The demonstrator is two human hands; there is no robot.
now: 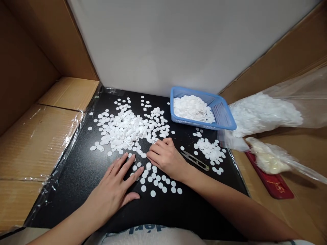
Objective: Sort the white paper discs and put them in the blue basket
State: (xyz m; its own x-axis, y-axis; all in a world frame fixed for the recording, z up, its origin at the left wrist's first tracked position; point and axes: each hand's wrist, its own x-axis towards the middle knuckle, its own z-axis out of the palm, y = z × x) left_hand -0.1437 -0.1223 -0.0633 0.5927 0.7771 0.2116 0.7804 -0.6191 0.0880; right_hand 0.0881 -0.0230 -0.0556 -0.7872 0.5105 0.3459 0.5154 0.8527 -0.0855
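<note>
A large heap of small white discs [125,129] spreads over the black tabletop [74,190]. My left hand [116,182] lies spread at the heap's near edge, its fingertips touching a few discs. Beside it, my right hand [166,156] has its fingers curled down against the table at the discs; whatever they may pinch is hidden. Between and below both hands lies a loose scatter of single discs [155,182]. Right of my right hand rest metal thread snips [195,160] and a smaller pile of discs [209,149].
A blue plastic basket [224,117] partly filled with discs stands at the back right. Beyond it lie a clear bag of white pieces [263,114], a bag of yellowish material [269,160] and a red flat item [278,190]. Cardboard walls [38,143] flank the table.
</note>
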